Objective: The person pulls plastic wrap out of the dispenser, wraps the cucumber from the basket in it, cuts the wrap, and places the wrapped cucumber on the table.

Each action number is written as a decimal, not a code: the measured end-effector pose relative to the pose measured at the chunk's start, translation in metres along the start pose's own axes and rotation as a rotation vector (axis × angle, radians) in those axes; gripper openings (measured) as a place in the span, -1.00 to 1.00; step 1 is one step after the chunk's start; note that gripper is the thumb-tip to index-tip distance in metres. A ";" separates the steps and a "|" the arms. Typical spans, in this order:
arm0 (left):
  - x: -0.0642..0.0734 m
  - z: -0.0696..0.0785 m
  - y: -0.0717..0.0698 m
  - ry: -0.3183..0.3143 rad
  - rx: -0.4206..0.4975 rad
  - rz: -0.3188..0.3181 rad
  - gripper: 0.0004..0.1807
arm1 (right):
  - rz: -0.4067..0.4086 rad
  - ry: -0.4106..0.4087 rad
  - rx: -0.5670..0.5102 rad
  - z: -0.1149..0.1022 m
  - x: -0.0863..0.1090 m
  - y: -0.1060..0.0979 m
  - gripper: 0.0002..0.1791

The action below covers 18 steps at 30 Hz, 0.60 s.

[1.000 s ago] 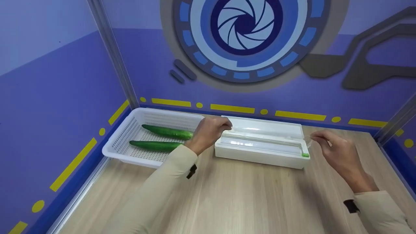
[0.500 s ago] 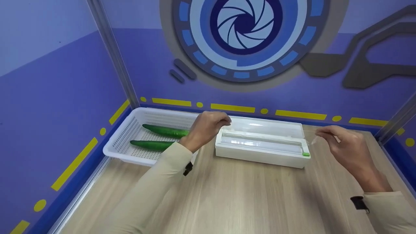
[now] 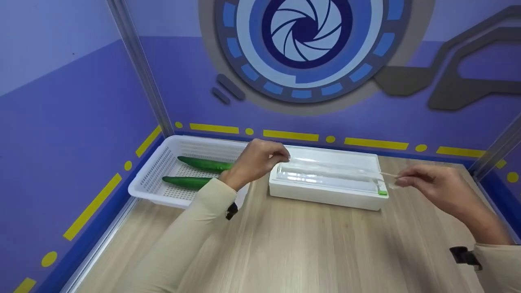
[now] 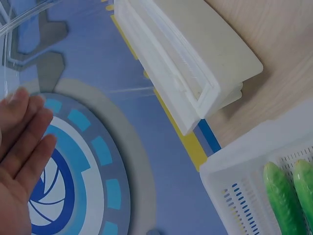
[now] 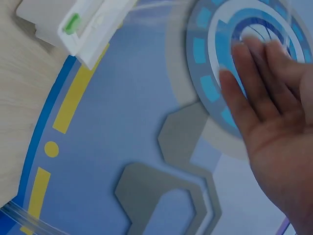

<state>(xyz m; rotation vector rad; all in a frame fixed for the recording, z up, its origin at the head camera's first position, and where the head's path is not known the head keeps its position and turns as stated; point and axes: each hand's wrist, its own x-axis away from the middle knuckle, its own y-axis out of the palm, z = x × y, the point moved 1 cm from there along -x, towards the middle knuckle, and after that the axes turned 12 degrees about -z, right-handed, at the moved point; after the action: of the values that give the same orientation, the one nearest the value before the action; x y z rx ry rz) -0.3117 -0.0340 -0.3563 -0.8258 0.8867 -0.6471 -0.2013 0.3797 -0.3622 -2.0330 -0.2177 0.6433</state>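
A long white cling film box (image 3: pixel 325 197) stands on the table with its lid tipped back, a shiny roll inside and a green piece (image 3: pixel 382 193) at its right end. Clear cling film (image 4: pixel 22 22) stretches between the two hands above the box. At the box's left end, my left hand (image 3: pixel 257 160) pinches the film between thumb and fingers. Just past the right end, my right hand (image 3: pixel 439 185) pinches the film's other side, where a bunched strip runs toward the box. In the right wrist view, the film crosses by the fingertips (image 5: pixel 239 51).
A white perforated basket (image 3: pixel 140 193) sits left of the box, partly behind the left forearm. Two green cucumbers, the far one (image 3: pixel 203 163) and the near one (image 3: pixel 185 182), lie in it. Blue printed walls close in the back and sides of the wooden table (image 3: pixel 309 248).
My right hand has moved right, away from the box, and dipped slightly, with the film in its fingers. My left hand has shifted a little left and up, still pinching the film.
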 end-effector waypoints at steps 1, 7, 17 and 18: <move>0.000 0.000 -0.001 -0.008 0.027 -0.042 -0.96 | -0.058 0.017 -0.048 0.002 0.002 -0.001 -0.75; 0.005 0.005 -0.003 -0.098 0.184 -0.327 -0.98 | -0.407 0.072 -0.258 0.010 0.009 0.000 -0.85; 0.020 0.013 0.027 -0.215 0.342 -0.698 -0.95 | -0.760 0.042 -0.536 0.015 0.017 0.026 -0.87; 0.020 0.014 0.030 -0.218 0.335 -0.718 -0.94 | -0.776 0.037 -0.554 0.016 0.018 0.029 -0.88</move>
<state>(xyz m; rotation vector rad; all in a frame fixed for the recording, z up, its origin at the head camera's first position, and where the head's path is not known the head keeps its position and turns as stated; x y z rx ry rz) -0.2854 -0.0290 -0.3844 -0.8835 0.2473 -1.2648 -0.1971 0.3841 -0.3994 -2.2235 -1.1975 0.0444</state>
